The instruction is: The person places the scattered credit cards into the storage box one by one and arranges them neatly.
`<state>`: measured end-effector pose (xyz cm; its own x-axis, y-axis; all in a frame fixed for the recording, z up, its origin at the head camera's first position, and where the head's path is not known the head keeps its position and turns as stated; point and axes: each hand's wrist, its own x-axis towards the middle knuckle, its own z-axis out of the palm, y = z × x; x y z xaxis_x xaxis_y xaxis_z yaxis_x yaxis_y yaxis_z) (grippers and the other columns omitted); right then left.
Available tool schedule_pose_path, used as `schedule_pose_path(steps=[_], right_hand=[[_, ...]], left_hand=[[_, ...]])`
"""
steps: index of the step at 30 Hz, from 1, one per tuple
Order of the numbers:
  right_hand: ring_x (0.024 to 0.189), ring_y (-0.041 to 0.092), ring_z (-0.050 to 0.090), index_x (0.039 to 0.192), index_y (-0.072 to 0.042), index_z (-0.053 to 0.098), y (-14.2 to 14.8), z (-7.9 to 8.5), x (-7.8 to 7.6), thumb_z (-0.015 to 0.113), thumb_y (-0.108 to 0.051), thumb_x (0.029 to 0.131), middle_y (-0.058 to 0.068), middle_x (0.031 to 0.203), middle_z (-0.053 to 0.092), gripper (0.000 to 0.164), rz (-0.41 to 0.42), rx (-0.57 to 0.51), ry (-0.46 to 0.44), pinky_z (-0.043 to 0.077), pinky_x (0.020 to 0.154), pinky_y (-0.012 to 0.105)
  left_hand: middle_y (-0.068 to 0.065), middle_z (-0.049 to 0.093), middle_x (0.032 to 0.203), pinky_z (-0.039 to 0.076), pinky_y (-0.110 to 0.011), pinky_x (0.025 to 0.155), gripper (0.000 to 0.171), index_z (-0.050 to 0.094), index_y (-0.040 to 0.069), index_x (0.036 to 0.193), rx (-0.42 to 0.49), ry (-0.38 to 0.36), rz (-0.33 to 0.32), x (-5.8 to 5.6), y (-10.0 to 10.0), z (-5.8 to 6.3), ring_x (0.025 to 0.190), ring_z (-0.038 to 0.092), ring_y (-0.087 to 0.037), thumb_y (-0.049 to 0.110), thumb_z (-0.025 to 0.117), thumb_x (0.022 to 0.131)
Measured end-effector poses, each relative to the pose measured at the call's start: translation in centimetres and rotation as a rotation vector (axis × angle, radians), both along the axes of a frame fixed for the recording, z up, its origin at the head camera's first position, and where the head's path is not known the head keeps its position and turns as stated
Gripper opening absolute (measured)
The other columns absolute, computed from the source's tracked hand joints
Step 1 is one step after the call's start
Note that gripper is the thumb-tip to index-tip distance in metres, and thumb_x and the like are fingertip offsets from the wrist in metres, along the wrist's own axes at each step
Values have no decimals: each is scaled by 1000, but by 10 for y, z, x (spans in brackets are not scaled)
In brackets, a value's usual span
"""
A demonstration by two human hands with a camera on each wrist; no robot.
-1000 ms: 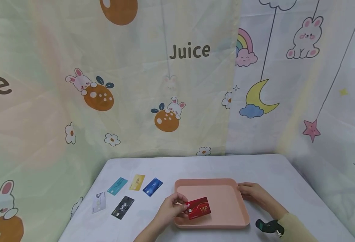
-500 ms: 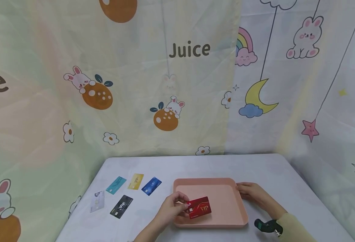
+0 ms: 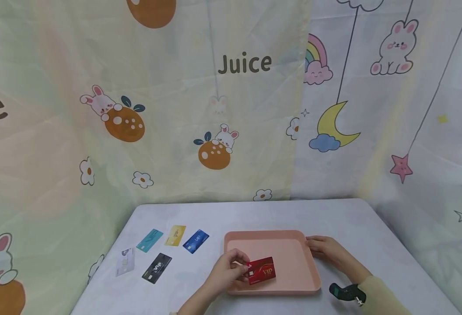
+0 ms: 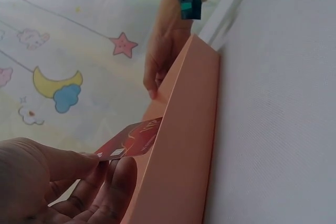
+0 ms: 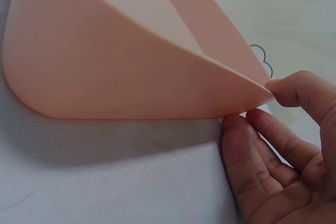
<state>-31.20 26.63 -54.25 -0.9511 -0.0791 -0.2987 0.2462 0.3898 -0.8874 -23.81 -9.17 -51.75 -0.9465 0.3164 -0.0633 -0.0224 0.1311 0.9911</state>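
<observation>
My left hand (image 3: 228, 272) pinches a red VIP card (image 3: 261, 271) by its left end, thumb on top and fingers beneath. The card is held over the left half of a pink rectangular tray (image 3: 290, 245). In the left wrist view the card (image 4: 137, 139) tilts just inside the tray's near wall (image 4: 181, 145). At the tray's right edge, my right hand (image 3: 327, 250) holds the far corner. The right wrist view shows its thumb (image 5: 299, 92) on the rim and the other fingers curled against the wall's lower edge.
On the table's left lie a teal card (image 3: 150, 240), a gold card (image 3: 175, 235), a blue card (image 3: 196, 241), a black VIP card (image 3: 157, 268) and a whitish card (image 3: 125, 261). A printed cloth (image 3: 168, 131) hangs behind the white table (image 3: 199, 212).
The head view has shifted slightly. My left hand with the red card has moved a touch right relative to the tray; the right hand stays at the tray's edge.
</observation>
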Motion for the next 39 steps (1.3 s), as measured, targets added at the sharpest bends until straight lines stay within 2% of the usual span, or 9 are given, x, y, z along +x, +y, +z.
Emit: schedule_pose_path(steps=[18,31,39], right_hand=[[126,37,63,141,13,51,1,0,0,65,-40,100,30,142,58,68,9,8,6,53,104,46],[128,40,61,142,13,50,-3,5,2,63,-40,102,31,143,57,67,-4,25,9,51,106,49],[129,42,59,141,12,51,-4,3,4,63,-41,101,31,143,56,67,-12,34,13,49,107,52]], left_hand=[[-10,69,99,63,-33,66,13,65,2,105,-19,19,-16,-1,15,6,78,73,-20,-1,68,94],[-8,69,99,63,-34,67,12,65,4,106,1,2,-44,-2,29,1,76,72,-18,0,68,95],[-7,68,97,63,-38,66,12,65,5,104,-49,-8,-50,2,33,0,72,70,-19,-1,68,94]])
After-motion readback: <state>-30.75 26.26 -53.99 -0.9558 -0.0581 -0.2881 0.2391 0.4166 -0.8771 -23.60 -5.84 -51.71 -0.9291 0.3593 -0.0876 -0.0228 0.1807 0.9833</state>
